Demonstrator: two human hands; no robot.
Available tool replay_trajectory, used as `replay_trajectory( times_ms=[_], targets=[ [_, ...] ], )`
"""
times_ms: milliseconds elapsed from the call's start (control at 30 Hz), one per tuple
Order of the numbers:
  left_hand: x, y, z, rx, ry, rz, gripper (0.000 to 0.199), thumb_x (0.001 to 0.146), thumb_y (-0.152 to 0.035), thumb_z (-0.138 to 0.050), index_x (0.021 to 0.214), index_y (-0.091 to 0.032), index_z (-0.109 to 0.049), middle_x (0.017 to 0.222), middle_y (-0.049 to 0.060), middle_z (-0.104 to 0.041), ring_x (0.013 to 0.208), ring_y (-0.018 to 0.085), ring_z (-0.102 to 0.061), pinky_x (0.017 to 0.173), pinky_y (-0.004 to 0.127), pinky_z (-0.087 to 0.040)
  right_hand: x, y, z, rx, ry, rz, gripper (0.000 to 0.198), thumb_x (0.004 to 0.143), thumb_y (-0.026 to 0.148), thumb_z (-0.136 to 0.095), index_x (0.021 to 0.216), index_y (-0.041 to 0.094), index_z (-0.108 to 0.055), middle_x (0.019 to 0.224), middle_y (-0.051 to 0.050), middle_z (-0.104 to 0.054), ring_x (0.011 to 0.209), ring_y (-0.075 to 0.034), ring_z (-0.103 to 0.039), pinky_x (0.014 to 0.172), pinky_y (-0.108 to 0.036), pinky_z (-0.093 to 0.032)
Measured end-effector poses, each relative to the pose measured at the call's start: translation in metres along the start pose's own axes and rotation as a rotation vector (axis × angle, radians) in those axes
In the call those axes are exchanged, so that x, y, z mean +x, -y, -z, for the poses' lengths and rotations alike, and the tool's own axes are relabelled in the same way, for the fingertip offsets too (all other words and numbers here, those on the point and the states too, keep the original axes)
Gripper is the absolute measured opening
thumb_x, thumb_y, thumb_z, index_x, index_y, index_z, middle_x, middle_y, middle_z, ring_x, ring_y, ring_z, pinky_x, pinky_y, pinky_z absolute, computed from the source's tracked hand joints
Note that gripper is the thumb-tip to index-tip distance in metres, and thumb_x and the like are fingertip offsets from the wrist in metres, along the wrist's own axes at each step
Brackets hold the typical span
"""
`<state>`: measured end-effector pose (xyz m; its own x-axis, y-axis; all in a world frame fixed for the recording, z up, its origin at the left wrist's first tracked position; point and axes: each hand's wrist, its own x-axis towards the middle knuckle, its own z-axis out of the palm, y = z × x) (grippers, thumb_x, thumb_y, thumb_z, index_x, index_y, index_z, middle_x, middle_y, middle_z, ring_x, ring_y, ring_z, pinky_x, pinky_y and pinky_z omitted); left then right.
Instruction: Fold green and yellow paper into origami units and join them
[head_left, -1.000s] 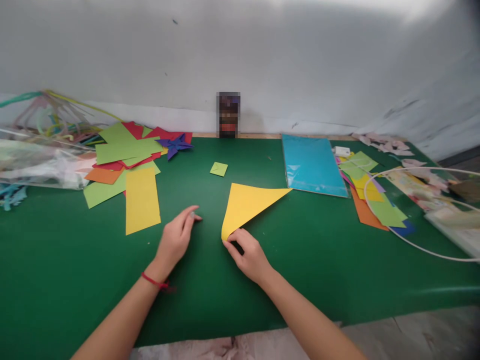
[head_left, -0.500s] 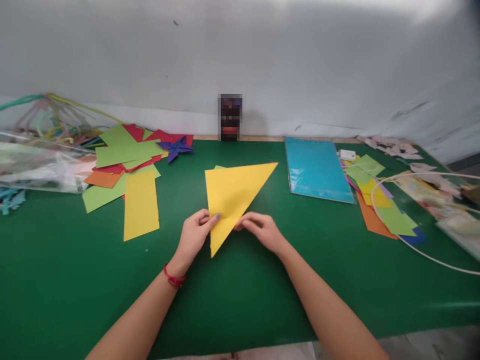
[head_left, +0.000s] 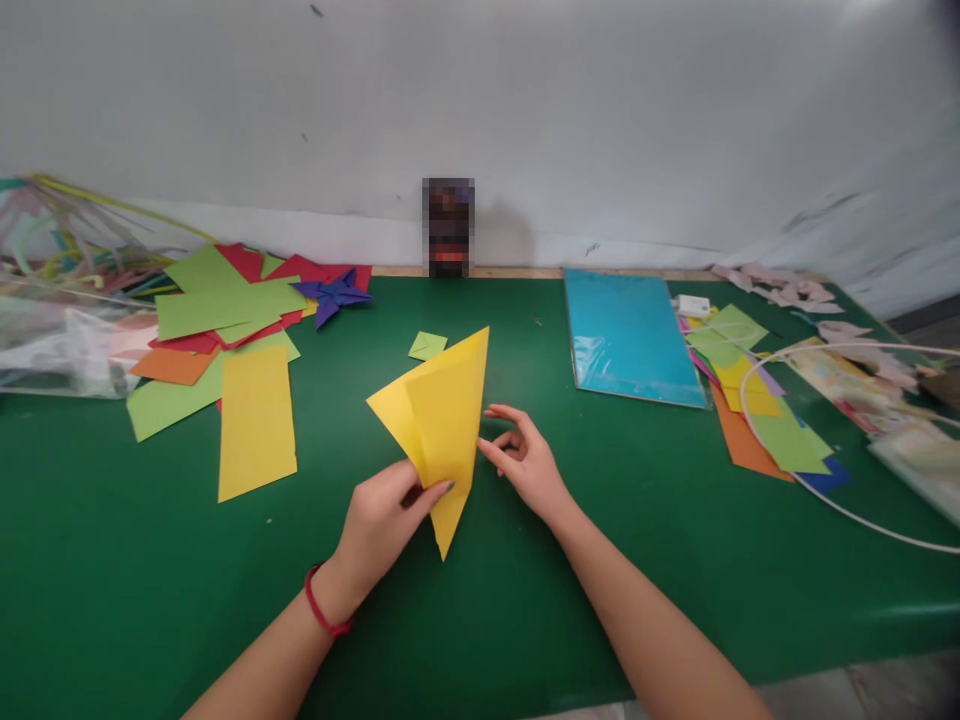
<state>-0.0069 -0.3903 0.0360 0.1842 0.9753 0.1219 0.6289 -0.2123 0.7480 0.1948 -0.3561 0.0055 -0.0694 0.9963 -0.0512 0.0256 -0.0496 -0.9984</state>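
Note:
A folded sheet of yellow paper [head_left: 448, 420] is held up over the green table, its layers parted at the left so that two flaps show. My left hand [head_left: 386, 515] pinches its lower left part, thumb in front and fingers behind. Beside the paper's right edge is my right hand [head_left: 523, 455], thumb and forefinger apart; a fingertip is at the edge, and whether it touches I cannot tell. Just behind the yellow paper lies a small folded green paper piece [head_left: 428, 346].
Coloured paper sheets [head_left: 225, 310] and a purple paper star [head_left: 334, 297] lie at the left, near a clear plastic bag [head_left: 75, 345]. At the right are a blue pack [head_left: 630, 335], more paper pieces [head_left: 757, 400] and a white cable [head_left: 757, 430]. A pixelated dark object [head_left: 450, 230] stands by the wall.
The yellow paper has turned and tilted, its top corner swinging left and its layers opening. My left hand has come nearer with it. My right hand's fingers have spread from the lower edge.

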Motion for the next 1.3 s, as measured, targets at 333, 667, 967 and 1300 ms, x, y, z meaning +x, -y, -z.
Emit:
replay_trajectory(
  times_ms=[333,667,967,1300],
  targets=[
    [-0.011,-0.012,-0.010,0.151,0.124,-0.499,0.025,0.082,-0.013,-0.049,0.060,-0.019,-0.042,0.058,0.000,-0.048,0.055,0.012,-0.042,0.052,0.026,-0.031,-0.019,0.028,-0.006,0.249,0.700,-0.054,0.060,0.071,0.046,-0.066,0.124,0.023,-0.049,0.123,-0.009,-0.055,0.110,-0.021,-0.054,0.096,-0.039,-0.042],
    [-0.007,-0.011,-0.012,0.219,0.197,-0.568,0.029,0.089,-0.019,-0.043,0.060,-0.019,-0.043,0.058,-0.001,-0.046,0.053,0.012,-0.039,0.051,0.026,-0.028,-0.028,0.007,-0.012,0.345,0.514,-0.231,0.065,0.078,0.066,-0.044,0.123,0.019,-0.049,0.123,-0.012,-0.056,0.112,-0.022,-0.053,0.096,-0.039,-0.041],
    [-0.008,-0.011,-0.011,0.134,0.138,-0.490,0.020,0.085,-0.016,-0.042,0.067,-0.020,-0.049,0.062,0.001,-0.052,0.057,0.013,-0.046,0.053,0.024,-0.037,-0.022,0.004,-0.010,0.474,0.315,-0.403,0.062,0.075,0.065,-0.050,0.118,0.020,-0.054,0.118,-0.012,-0.061,0.112,-0.027,-0.055,0.091,-0.044,-0.047],
    [0.011,0.006,0.027,-0.154,-0.342,0.184,0.030,0.084,-0.032,-0.048,0.058,-0.021,-0.037,0.055,-0.004,-0.034,0.051,0.011,-0.035,0.049,0.023,-0.032,-0.003,0.018,0.015,0.338,-0.217,-0.255,0.058,0.072,0.037,-0.070,0.125,0.026,-0.049,0.122,-0.006,-0.059,0.102,-0.027,-0.061,0.062,-0.035,-0.061]
  ],
)
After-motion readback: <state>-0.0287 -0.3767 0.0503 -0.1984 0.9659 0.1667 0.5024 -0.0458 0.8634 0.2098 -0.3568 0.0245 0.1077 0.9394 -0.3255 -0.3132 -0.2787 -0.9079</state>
